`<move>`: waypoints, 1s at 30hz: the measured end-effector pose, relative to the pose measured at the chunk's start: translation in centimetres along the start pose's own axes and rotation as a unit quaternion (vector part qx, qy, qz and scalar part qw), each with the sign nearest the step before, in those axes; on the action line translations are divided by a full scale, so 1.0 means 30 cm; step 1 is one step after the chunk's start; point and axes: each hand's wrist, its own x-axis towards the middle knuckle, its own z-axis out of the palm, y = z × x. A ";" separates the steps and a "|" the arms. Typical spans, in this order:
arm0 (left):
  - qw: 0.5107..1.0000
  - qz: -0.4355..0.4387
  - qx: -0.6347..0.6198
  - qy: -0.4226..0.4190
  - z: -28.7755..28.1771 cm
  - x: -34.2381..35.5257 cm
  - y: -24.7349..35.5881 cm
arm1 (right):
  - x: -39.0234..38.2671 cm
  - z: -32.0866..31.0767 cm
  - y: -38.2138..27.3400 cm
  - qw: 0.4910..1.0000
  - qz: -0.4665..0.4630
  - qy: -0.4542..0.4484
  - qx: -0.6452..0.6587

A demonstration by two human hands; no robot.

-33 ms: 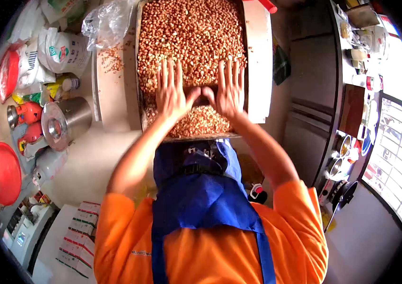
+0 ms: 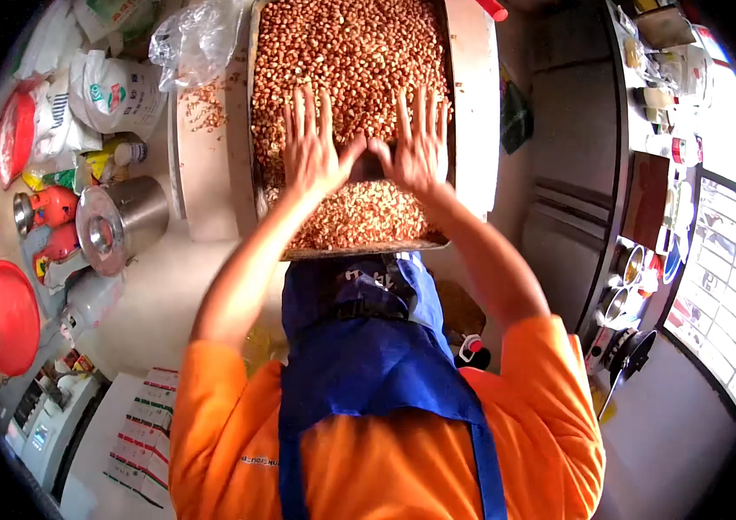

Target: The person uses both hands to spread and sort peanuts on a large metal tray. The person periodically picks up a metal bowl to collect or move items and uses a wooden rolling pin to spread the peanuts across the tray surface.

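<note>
Hands, left (image 2: 312, 152) and right (image 2: 416, 147), fingers spread flat on peanuts (image 2: 346, 43), mid-tray (image 2: 472, 104).

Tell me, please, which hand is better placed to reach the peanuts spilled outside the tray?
Left, I would say: the left hand lies flat on the peanuts nearer the tray edge beside the spilled peanuts.

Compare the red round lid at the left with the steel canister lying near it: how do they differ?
The red round lid is flat, matte plastic-looking red; the steel canister is a shiny metal cylinder. The lid lies flat, showing its broad face, while the canister lies on its side, its round end facing the camera. Both rest on the pale counter, left of the tray of peanuts, untouched by either hand.
</note>
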 end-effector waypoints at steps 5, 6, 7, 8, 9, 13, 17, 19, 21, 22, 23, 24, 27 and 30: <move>0.995 -0.007 -0.016 0.101 0.022 0.149 -0.085 | 0.162 0.017 -0.009 0.994 -0.061 0.072 0.057; 0.995 -0.006 -0.008 0.094 0.023 0.072 -0.061 | 0.073 0.028 -0.021 0.995 -0.035 0.078 0.042; 0.995 0.007 -0.031 0.096 0.017 -0.027 -0.015 | -0.028 0.039 -0.032 0.997 -0.016 0.064 0.029; 0.994 0.000 -0.051 0.101 0.038 -0.143 -0.005 | -0.121 0.025 -0.053 0.998 -0.054 0.024 0.012; 0.998 0.003 -0.022 0.053 0.028 -0.237 0.026 | -0.221 0.021 -0.067 0.998 -0.053 0.028 0.021; 0.985 0.077 -0.150 0.043 -0.020 -0.421 0.020 | -0.390 -0.006 -0.032 0.993 -0.100 0.039 0.052; 0.981 -0.017 -0.128 0.148 -0.024 -0.245 -0.193 | -0.325 -0.044 -0.016 0.990 -0.118 0.008 0.079; 0.981 0.010 -0.079 0.176 -0.003 -0.092 -0.295 | -0.295 -0.031 -0.013 0.988 -0.138 -0.012 0.070; 0.987 0.013 -0.006 0.163 0.067 -0.002 -0.403 | -0.285 -0.033 -0.034 0.987 -0.147 -0.032 0.064; 0.991 0.009 0.034 0.126 0.085 0.043 -0.394 | -0.296 -0.037 -0.024 0.987 -0.145 -0.038 0.051; 0.991 0.014 0.028 0.131 0.108 0.083 -0.376 | -0.297 -0.045 -0.022 0.989 -0.139 -0.035 0.045; 0.990 0.017 0.022 0.136 0.131 0.109 -0.354 | -0.301 -0.033 -0.012 0.989 -0.142 -0.021 0.044; 0.991 -0.005 -0.058 0.121 0.199 0.099 -0.314 | -0.287 -0.068 -0.053 0.988 -0.125 -0.042 0.080; 0.980 0.058 -0.159 0.103 0.219 0.069 -0.191 | -0.282 -0.043 -0.038 0.990 -0.136 -0.038 0.027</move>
